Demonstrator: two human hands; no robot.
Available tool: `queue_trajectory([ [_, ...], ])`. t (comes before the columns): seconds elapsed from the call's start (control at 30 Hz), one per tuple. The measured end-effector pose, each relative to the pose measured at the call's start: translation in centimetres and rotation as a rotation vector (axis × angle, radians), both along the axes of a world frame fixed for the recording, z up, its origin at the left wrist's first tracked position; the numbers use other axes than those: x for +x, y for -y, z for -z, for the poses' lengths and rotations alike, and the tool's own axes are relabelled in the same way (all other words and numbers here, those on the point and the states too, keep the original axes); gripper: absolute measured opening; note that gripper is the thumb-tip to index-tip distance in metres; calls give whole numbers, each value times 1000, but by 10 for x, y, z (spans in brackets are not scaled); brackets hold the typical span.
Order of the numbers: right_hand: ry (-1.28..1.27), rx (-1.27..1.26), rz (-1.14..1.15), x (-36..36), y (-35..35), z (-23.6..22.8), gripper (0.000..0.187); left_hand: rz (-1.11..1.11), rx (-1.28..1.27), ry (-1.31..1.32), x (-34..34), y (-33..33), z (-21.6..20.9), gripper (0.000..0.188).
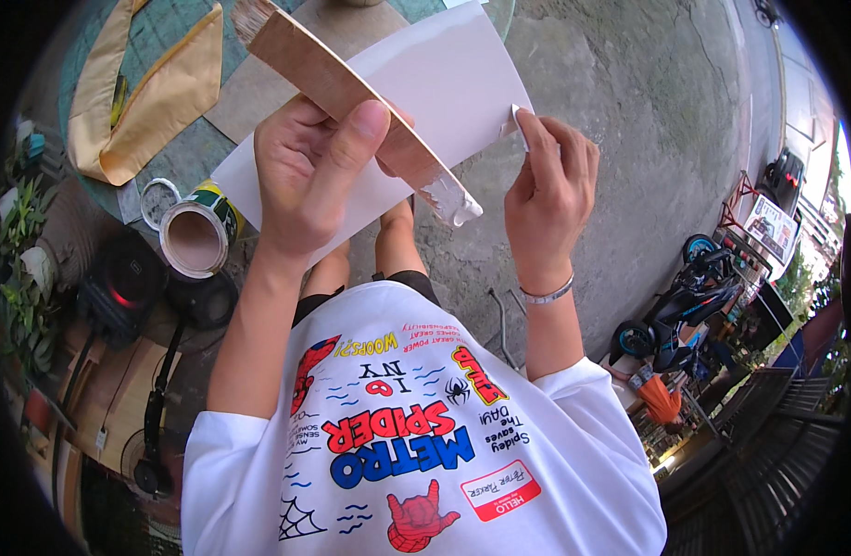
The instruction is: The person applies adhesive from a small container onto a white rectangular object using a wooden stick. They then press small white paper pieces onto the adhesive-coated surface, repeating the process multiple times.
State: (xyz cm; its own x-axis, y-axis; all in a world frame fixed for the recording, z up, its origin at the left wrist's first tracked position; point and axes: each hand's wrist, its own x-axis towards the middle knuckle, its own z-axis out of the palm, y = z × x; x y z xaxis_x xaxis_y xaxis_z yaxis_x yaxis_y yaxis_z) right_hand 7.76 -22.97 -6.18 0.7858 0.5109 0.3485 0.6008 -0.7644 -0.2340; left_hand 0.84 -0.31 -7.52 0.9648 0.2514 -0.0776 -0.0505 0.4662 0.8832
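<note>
My left hand (pixel 319 162) is closed round a flat wooden strip (pixel 337 83), thumb on top. The strip slants across the view, its upper end frayed or streaked with white. Thick white paste (pixel 453 199) coats its lower end. Beneath the strip lies a large white sheet (pixel 444 69), reaching from the table edge out to my right hand. My right hand (pixel 555 176) pinches a small white flap (pixel 512 120) at the sheet's right edge; I cannot tell whether the flap is part of the sheet or a separate scrap. A metal bracelet circles that wrist.
An open can (pixel 194 238) of pale paint or paste stands at the left, its round lid (pixel 159 201) beside it. Yellow-gold fabric (pixel 180 102) and a brown board (pixel 249 102) lie on the green round table (pixel 82 102). A dark motorcycle (pixel 685 301) is parked far right.
</note>
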Motion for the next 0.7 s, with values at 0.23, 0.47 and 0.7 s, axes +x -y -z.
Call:
queue_trajectory([
  [0.23, -115, 30, -70, -26, -12, -9, 52, -8, -20, 49, -1, -1, 0, 26],
  [0.47, -57, 25, -24, -19, 12, 7, 56, 4, -1, -15, -2, -2, 0, 25],
  [0.7, -26, 193, -56, -18, 15, 6, 56, 2, 2, 20, 0, -2, -1, 24],
])
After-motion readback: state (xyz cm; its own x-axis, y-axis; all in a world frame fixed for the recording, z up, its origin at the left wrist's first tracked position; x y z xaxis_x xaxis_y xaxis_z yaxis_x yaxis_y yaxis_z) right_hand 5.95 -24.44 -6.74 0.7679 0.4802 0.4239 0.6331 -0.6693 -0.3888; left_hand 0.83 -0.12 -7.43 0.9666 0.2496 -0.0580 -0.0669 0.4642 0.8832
